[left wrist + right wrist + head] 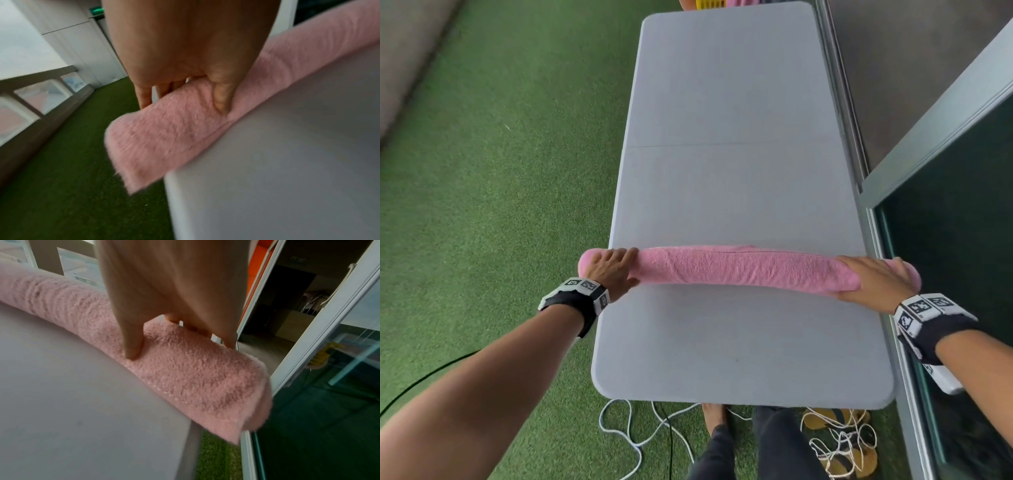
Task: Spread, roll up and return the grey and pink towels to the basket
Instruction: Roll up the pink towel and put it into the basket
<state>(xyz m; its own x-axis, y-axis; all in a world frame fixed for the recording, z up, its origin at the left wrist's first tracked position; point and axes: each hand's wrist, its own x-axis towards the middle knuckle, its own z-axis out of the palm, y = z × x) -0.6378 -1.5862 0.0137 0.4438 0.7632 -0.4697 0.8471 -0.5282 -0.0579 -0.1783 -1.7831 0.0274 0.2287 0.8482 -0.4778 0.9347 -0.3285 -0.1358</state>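
The pink towel [739,269] lies as one long tight roll across the grey table [736,102], about a third of the way up from the near edge. Both ends of the roll stick out past the table's sides. My left hand [616,270] grips the left end, thumb on the near side and fingers over the far side. In the left wrist view the hand [183,97] wraps the pink roll [164,138]. My right hand [873,277] holds the right end the same way, seen on the roll [195,369] in the right wrist view. No grey towel shows.
A yellow basket [709,4] peeks in at the table's far end. A glass sliding door [945,222] in a metal frame runs close along the table's right side. Green turf [500,171] lies to the left. White cords [640,442], sandals and my feet are under the near edge.
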